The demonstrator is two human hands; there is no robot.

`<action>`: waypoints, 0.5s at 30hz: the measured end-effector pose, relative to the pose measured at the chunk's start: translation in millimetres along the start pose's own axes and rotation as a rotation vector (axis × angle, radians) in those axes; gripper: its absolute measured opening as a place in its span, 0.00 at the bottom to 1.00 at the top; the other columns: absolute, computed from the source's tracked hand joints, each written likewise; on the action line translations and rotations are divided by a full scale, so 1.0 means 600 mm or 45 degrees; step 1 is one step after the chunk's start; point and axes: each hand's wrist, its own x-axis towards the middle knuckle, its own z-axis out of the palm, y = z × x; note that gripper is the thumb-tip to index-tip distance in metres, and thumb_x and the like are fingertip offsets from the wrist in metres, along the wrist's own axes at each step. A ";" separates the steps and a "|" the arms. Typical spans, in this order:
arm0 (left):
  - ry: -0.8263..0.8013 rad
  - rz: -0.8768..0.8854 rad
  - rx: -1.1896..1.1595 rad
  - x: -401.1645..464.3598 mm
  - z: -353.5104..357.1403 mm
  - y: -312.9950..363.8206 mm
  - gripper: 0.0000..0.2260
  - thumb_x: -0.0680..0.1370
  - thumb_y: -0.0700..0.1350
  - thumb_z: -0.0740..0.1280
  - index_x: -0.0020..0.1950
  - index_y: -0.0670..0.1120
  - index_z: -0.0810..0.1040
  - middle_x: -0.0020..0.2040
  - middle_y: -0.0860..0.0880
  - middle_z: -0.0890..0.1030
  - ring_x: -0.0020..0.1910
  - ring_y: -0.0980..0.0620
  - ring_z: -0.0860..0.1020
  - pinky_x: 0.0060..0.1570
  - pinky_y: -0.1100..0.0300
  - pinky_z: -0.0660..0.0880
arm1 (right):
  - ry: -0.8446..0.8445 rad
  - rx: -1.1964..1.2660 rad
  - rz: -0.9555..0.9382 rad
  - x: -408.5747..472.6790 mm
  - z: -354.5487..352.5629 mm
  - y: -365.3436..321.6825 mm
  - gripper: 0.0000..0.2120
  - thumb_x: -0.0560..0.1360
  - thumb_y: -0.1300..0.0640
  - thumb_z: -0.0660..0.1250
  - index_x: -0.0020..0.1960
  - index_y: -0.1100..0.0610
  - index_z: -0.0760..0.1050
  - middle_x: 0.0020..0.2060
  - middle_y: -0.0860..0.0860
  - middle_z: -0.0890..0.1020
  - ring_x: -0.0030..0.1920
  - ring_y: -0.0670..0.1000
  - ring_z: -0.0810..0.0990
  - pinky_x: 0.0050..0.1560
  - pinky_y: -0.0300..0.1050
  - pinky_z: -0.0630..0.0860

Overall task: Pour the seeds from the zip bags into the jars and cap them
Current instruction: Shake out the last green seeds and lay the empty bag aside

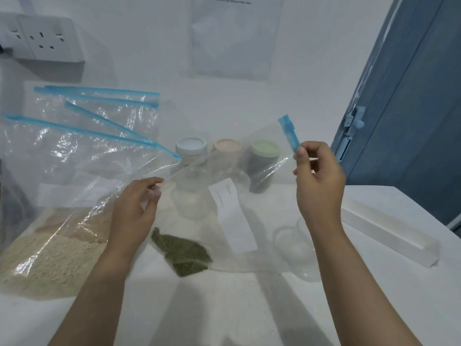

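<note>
I hold a clear zip bag [237, 196] up over the white table. A small heap of green seeds [184, 253] lies in its lower corner. My right hand [319, 181] pinches the bag's blue zip strip [289, 132] at the top right. My left hand [136, 208] grips the bag's edge on the left. Behind the bag stand three capped jars: one with a white lid [191, 146], one with a pink lid [228, 145], and one with a green lid [265, 149] that holds dark seeds. Clear open jars [291, 242] show blurred through the bag.
Several zip bags with blue strips lean at the left [82, 136], the front one full of pale seeds [47, 260]. A white box [389, 221] lies at the right. A blue door [411, 96] stands behind it. A wall socket [45, 38] is at the upper left.
</note>
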 end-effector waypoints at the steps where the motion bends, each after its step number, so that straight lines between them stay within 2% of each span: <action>1: 0.045 -0.041 -0.057 -0.002 0.003 0.006 0.19 0.78 0.36 0.68 0.51 0.63 0.75 0.48 0.62 0.79 0.47 0.69 0.76 0.51 0.78 0.68 | 0.027 0.005 0.007 -0.004 -0.004 0.002 0.10 0.82 0.55 0.63 0.45 0.42 0.73 0.42 0.42 0.80 0.42 0.54 0.78 0.42 0.44 0.74; 4: 0.108 -0.077 -0.179 0.010 -0.001 0.017 0.16 0.78 0.37 0.70 0.47 0.60 0.77 0.48 0.54 0.82 0.43 0.69 0.77 0.44 0.77 0.70 | 0.087 0.006 0.036 -0.014 -0.018 0.008 0.10 0.83 0.54 0.62 0.46 0.41 0.72 0.43 0.41 0.81 0.42 0.53 0.78 0.45 0.50 0.77; 6: 0.094 -0.018 -0.169 0.029 -0.010 0.027 0.16 0.78 0.36 0.69 0.47 0.60 0.77 0.50 0.55 0.78 0.44 0.69 0.76 0.45 0.77 0.68 | 0.099 0.011 0.050 -0.020 -0.028 0.013 0.09 0.83 0.54 0.61 0.47 0.43 0.72 0.42 0.41 0.82 0.42 0.53 0.78 0.44 0.53 0.77; 10: 0.053 0.002 -0.288 0.047 -0.008 0.048 0.15 0.80 0.33 0.65 0.47 0.55 0.79 0.51 0.56 0.73 0.49 0.72 0.75 0.48 0.78 0.68 | 0.079 0.033 0.094 -0.033 -0.037 0.024 0.06 0.84 0.55 0.60 0.49 0.48 0.73 0.43 0.41 0.83 0.41 0.51 0.78 0.45 0.52 0.78; 12: 0.050 -0.044 -0.374 0.039 0.002 0.044 0.13 0.81 0.35 0.65 0.49 0.54 0.79 0.52 0.57 0.73 0.51 0.72 0.75 0.49 0.76 0.70 | 0.071 0.055 0.112 -0.037 -0.038 0.028 0.06 0.84 0.56 0.60 0.49 0.49 0.73 0.43 0.43 0.83 0.42 0.50 0.78 0.46 0.49 0.78; 13: 0.054 -0.077 -0.393 0.033 0.008 0.036 0.13 0.81 0.38 0.66 0.51 0.57 0.79 0.54 0.57 0.73 0.53 0.70 0.75 0.51 0.71 0.71 | 0.067 0.069 0.122 -0.039 -0.038 0.029 0.06 0.84 0.56 0.60 0.49 0.49 0.73 0.43 0.43 0.83 0.42 0.49 0.78 0.46 0.48 0.77; 15: 0.052 -0.200 -0.468 0.020 0.020 0.010 0.14 0.80 0.43 0.68 0.58 0.63 0.77 0.58 0.59 0.75 0.58 0.60 0.76 0.54 0.55 0.74 | 0.056 0.093 0.138 -0.042 -0.037 0.029 0.07 0.84 0.56 0.59 0.49 0.48 0.73 0.43 0.43 0.83 0.42 0.48 0.77 0.47 0.45 0.77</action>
